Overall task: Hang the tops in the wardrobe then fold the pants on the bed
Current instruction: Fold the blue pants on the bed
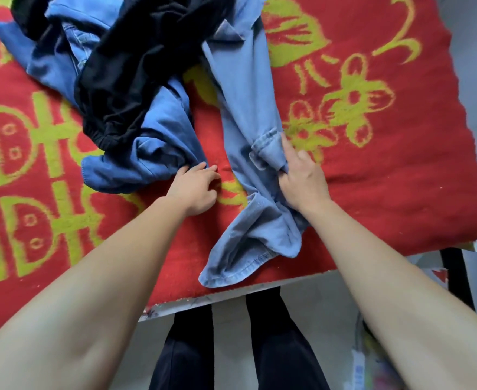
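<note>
gripping one pale jeans (pixel 244 108), right hand (pixel 305 184)

Clothes pile (pixel 113 52) cut off at top edge — black garment (pixel 136 66) covers part of darker jeans (pixel 153 153). Right hand (pixel 302 184) fingertips buried in light jeans (pixel 243 108). Floor clutter (pixel 372 367) blurred.

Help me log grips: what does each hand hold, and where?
Right hand grips bunched cloth of the light blue jeans; left hand touches the darker jeans edge, hold unclear.
</note>
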